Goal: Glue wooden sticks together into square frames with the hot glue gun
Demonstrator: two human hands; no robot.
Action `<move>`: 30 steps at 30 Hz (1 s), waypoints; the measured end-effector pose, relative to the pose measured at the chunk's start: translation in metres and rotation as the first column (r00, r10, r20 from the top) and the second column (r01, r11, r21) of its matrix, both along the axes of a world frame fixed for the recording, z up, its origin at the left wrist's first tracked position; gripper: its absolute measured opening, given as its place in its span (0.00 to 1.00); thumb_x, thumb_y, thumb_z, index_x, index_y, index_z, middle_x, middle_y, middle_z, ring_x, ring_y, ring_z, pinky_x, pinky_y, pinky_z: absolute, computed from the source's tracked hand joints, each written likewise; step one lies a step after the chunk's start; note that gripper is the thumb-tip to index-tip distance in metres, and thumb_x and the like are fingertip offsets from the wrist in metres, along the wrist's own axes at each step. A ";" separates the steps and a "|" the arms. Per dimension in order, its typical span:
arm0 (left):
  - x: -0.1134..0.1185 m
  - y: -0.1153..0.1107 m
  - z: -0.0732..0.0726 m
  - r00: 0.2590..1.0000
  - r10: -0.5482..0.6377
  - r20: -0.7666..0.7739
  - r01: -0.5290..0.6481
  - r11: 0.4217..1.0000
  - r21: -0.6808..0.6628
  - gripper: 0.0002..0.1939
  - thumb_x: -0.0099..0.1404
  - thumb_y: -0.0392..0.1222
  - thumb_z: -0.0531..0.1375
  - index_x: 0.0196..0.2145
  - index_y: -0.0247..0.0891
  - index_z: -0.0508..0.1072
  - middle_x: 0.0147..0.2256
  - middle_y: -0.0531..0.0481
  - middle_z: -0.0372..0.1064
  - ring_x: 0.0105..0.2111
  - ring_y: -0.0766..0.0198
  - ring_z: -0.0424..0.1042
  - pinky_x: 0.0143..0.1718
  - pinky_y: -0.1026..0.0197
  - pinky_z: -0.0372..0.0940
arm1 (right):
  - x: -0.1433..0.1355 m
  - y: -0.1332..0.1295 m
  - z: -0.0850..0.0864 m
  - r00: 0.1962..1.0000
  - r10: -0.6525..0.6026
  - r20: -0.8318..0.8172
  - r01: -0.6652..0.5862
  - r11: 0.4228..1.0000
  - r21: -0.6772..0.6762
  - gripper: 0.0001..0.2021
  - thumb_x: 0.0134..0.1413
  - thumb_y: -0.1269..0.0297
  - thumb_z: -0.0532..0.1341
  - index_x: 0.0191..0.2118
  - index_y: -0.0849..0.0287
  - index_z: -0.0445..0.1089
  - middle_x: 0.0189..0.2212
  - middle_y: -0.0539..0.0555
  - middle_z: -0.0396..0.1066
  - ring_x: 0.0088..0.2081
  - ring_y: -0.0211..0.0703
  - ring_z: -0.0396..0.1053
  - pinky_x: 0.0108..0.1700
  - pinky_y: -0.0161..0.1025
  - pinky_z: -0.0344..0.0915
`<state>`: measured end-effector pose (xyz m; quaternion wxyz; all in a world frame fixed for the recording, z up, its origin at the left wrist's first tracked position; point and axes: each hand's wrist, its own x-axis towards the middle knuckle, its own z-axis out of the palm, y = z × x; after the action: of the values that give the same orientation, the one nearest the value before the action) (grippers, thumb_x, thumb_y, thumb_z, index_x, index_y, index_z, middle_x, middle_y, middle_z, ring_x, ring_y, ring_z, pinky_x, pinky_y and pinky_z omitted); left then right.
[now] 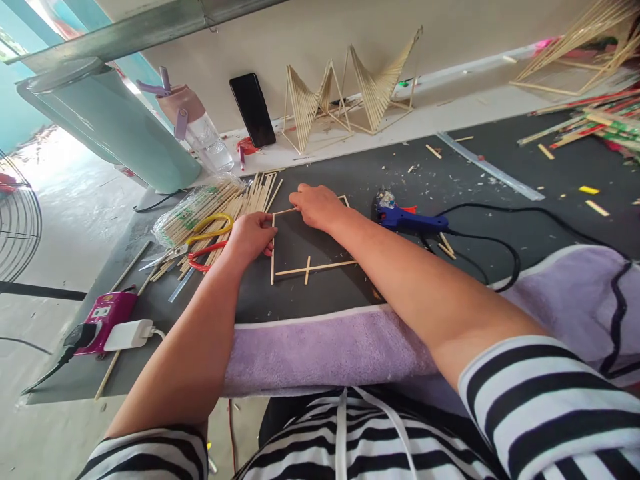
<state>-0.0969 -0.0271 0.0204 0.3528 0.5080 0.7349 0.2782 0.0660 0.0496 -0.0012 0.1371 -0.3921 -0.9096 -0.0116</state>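
Thin wooden sticks lie on the dark tabletop in the outline of a four-sided frame. My left hand (253, 237) is closed around the left side stick (273, 263) near its upper corner. The fingers of my right hand (317, 205) pinch the far stick (285, 212) of the outline. Part of the frame's right side is hidden by my right forearm. A near stick (333, 268) runs along the front, with a short stick (307, 272) crossing it. Right of my hands lies a blue glue gun (415, 219) with its cord.
Scissors (210, 230) and a plastic bag of sticks (195, 207) lie at the left, near a pink power strip (107, 319). Behind stand a teal bin (115, 127), a bottle (203, 130), a phone (253, 110) and stick models (373, 93). A purple towel (320, 347) covers the front edge.
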 end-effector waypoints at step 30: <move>0.001 -0.001 0.000 0.998 -0.015 -0.057 0.015 1.000 0.008 0.22 0.57 0.31 0.59 0.51 0.32 0.72 0.16 0.57 0.64 0.15 0.67 0.65 0.20 0.65 0.66 | 0.001 0.002 -0.003 0.999 0.045 -0.023 -0.046 0.997 -0.055 0.14 0.60 0.70 0.51 0.45 0.54 0.71 0.43 0.55 0.69 0.35 0.43 0.67 0.30 0.39 0.51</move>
<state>-0.0963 -0.0278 0.0206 0.3319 0.5227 0.7395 0.2640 0.0671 0.0515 -0.0046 0.1362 -0.3750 -0.9167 0.0209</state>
